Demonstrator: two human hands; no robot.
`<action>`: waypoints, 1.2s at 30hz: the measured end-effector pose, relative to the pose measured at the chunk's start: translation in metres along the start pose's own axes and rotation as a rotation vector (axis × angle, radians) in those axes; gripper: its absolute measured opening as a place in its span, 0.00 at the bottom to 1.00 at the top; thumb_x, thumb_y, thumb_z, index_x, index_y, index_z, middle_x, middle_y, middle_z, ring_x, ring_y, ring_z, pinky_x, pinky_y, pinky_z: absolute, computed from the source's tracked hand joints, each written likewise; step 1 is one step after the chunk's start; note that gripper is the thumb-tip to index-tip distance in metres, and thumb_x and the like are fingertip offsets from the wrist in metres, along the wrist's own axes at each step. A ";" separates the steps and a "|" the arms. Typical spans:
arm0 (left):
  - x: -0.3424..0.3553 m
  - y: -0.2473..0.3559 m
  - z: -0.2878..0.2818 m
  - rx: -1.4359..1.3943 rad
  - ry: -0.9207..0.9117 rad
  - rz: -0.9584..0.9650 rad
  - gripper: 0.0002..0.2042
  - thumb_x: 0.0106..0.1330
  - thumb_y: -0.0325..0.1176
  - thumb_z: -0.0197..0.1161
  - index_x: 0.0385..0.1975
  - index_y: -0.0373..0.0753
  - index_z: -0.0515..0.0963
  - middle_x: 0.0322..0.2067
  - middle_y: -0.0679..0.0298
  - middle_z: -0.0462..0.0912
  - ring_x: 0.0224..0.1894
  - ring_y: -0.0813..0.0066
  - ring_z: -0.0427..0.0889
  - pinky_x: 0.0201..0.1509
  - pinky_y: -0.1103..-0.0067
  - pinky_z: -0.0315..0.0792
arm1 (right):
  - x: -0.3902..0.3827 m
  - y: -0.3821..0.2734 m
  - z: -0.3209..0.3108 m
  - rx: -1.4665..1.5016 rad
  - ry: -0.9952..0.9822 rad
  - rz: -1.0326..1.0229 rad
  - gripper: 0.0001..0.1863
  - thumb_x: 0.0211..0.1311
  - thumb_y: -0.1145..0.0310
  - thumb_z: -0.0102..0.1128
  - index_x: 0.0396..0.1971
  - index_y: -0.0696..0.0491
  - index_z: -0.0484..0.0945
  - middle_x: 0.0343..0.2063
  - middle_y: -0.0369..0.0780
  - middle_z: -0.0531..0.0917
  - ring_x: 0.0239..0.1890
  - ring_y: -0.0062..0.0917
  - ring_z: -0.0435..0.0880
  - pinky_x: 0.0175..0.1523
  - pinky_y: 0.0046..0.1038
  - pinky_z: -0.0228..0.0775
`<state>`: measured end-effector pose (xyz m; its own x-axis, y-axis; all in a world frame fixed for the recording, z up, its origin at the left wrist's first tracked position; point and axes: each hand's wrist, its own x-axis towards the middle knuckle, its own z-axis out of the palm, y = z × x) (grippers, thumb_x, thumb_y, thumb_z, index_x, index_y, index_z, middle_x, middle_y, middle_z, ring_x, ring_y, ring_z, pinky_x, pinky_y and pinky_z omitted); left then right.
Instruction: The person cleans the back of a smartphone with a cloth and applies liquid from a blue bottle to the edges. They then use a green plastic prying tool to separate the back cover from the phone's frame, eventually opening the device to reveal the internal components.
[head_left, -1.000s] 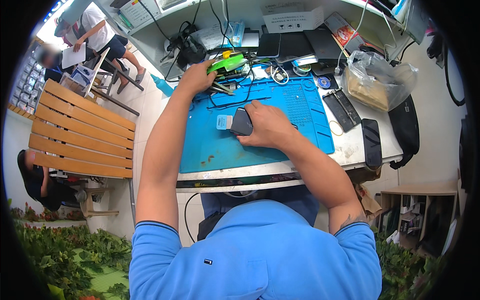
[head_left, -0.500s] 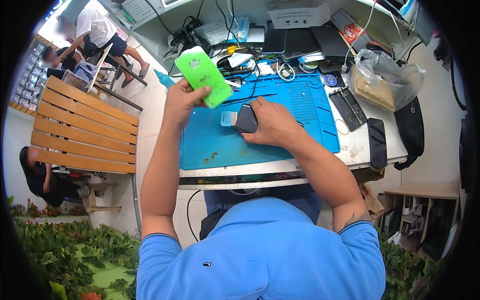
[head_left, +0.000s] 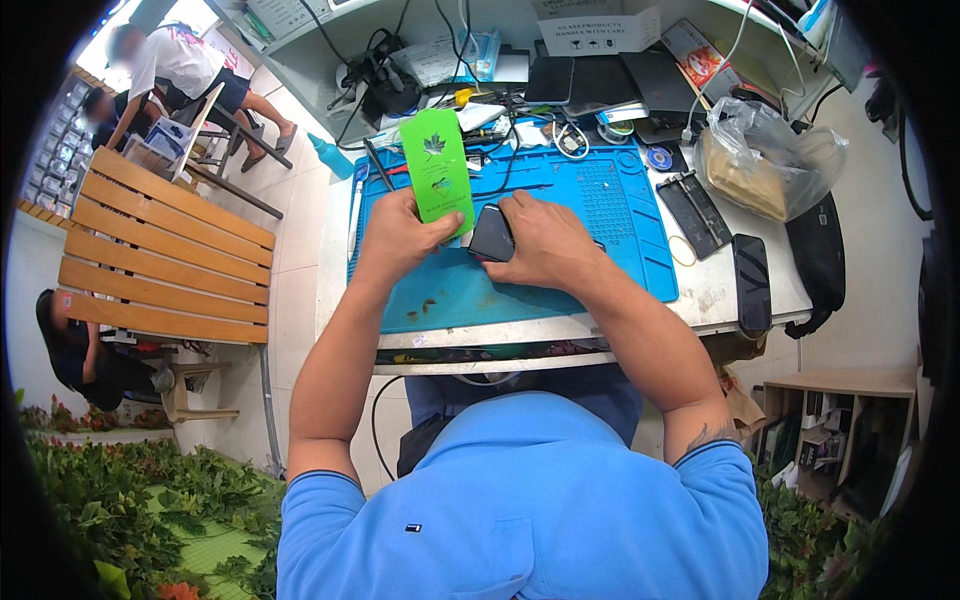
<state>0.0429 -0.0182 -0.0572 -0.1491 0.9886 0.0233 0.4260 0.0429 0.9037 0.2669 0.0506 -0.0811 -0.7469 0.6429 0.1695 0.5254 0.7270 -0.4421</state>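
Note:
My left hand is closed on the lower end of a bright green phone-sized card with a leaf print, held upright above the mat. Its thumb lies across the card's front. Close beside it, my right hand grips a dark phone by its edges, fingers over the far end and thumb at the near side. Both are over a blue work mat. The small white-and-blue packet by the phone is now mostly hidden behind my left hand and the card.
Tools and cables crowd the back of the bench, with a teal bottle at the left. To the right are a phone frame, another dark phone and a clear plastic bag. A slatted wooden bench and other people are off left.
My left hand has brought the green card rightward and down, turning it more upright, close to the phone. My right hand keeps its hold on the phone with little movement.

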 end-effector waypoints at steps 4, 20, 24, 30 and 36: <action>0.000 0.008 0.001 -0.005 -0.065 -0.080 0.09 0.66 0.32 0.74 0.37 0.31 0.87 0.28 0.62 0.89 0.25 0.81 0.83 0.29 0.80 0.78 | 0.000 0.001 0.001 0.003 -0.001 0.003 0.38 0.46 0.48 0.78 0.46 0.67 0.80 0.43 0.53 0.83 0.45 0.47 0.88 0.49 0.43 0.82; 0.004 -0.003 0.000 -0.188 -0.086 -0.143 0.13 0.65 0.34 0.78 0.40 0.30 0.86 0.29 0.61 0.88 0.24 0.79 0.84 0.28 0.81 0.80 | -0.001 0.001 0.002 0.022 0.020 0.002 0.36 0.46 0.49 0.79 0.44 0.66 0.80 0.43 0.54 0.83 0.45 0.48 0.88 0.50 0.43 0.82; 0.009 -0.006 -0.005 -0.198 -0.098 -0.219 0.16 0.63 0.35 0.79 0.42 0.29 0.86 0.30 0.60 0.88 0.24 0.79 0.84 0.27 0.82 0.79 | -0.001 0.000 0.000 0.029 0.002 0.009 0.36 0.46 0.49 0.79 0.44 0.66 0.80 0.43 0.54 0.83 0.45 0.48 0.88 0.50 0.44 0.82; 0.016 -0.011 -0.007 -0.261 -0.139 -0.273 0.17 0.61 0.34 0.80 0.43 0.29 0.85 0.31 0.60 0.88 0.23 0.81 0.82 0.24 0.84 0.76 | -0.001 0.001 0.001 0.042 0.017 0.010 0.36 0.47 0.49 0.79 0.44 0.67 0.80 0.43 0.54 0.83 0.45 0.48 0.87 0.50 0.44 0.82; 0.016 -0.014 -0.015 -0.313 -0.214 -0.293 0.16 0.60 0.32 0.81 0.41 0.30 0.85 0.30 0.61 0.87 0.23 0.80 0.81 0.22 0.84 0.74 | 0.000 0.004 0.004 0.062 0.055 0.012 0.37 0.47 0.49 0.79 0.45 0.67 0.79 0.43 0.54 0.82 0.45 0.49 0.87 0.50 0.43 0.82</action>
<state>0.0212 -0.0050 -0.0634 -0.0214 0.9504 -0.3103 0.0992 0.3108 0.9453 0.2673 0.0520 -0.0863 -0.7166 0.6647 0.2114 0.5062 0.7041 -0.4980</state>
